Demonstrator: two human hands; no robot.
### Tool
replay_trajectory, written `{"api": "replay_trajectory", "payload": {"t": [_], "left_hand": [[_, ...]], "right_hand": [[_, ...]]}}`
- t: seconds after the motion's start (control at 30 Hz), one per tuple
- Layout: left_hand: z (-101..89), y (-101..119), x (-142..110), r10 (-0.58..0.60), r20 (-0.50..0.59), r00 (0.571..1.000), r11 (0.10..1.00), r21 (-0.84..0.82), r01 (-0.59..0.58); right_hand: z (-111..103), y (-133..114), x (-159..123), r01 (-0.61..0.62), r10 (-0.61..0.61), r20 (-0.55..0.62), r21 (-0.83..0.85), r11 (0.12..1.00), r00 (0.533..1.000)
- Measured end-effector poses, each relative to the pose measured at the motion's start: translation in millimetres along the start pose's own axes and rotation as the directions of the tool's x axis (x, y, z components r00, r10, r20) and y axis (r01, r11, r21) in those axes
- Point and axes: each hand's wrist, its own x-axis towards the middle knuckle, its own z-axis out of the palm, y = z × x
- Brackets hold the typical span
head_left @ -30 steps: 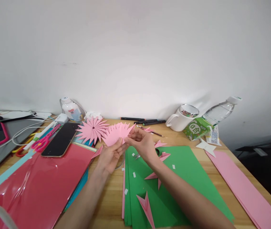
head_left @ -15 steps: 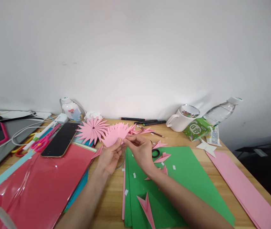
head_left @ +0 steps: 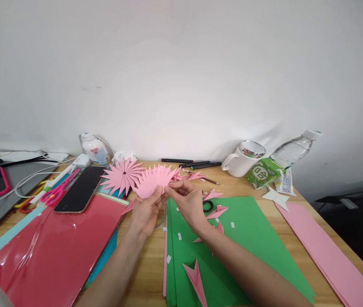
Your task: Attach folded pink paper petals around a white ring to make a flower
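Note:
Raised over the desk is a pink folded-paper fan (head_left: 151, 181) with a row of points along its far edge. My left hand (head_left: 147, 211) grips its near end between thumb and fingers. My right hand (head_left: 186, 200) pinches at the fan's right end; the fingers hide exactly what is between them. Just left of the fan lies a round, many-pointed pink paper star (head_left: 124, 173). Loose folded pink pieces, such as one folded paper piece (head_left: 196, 281), rest on and around the green paper stack (head_left: 242, 251) beneath my right forearm.
At the left lie a red plastic-covered pack (head_left: 56, 247), a phone (head_left: 79, 189) and pink scissors (head_left: 60, 189). Markers (head_left: 200, 164), a white mug (head_left: 243, 160) and a water bottle (head_left: 296, 149) stand or lie along the wall. Pink paper strips (head_left: 325, 251) are at right.
Both hands keep their hold on the fan, which sits slightly lower and further left in view. Nothing on the desk has visibly been moved.

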Motion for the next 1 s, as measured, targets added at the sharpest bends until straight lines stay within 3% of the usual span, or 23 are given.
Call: {"api": "replay_trajectory", "payload": {"t": [0.37,0.57,0.8,1.0], "left_hand": [[3.8,-6,0,0.184,-0.060,0.981,0.979,0.097,-0.177],[2.8,-3,0,0.190,-0.018,0.982,0.968,0.168,-0.184],[2.6,-3,1,0.248,-0.050,0.967,0.953,0.194,-0.234],[2.1,-6,2,0.225,-0.033,0.974,0.958,0.190,-0.215]], "right_hand": [[0,3,0,0.029,-0.029,-0.011,0.014,0.999,1.000],[-5,-1,6,-0.005,-0.001,0.106,0.059,0.998,0.994],[5,-1,-5,0.040,-0.040,0.001,0.082,0.996,0.999],[-2,-4,1,-0.028,0.028,0.068,-0.010,1.000,0.997]]}}
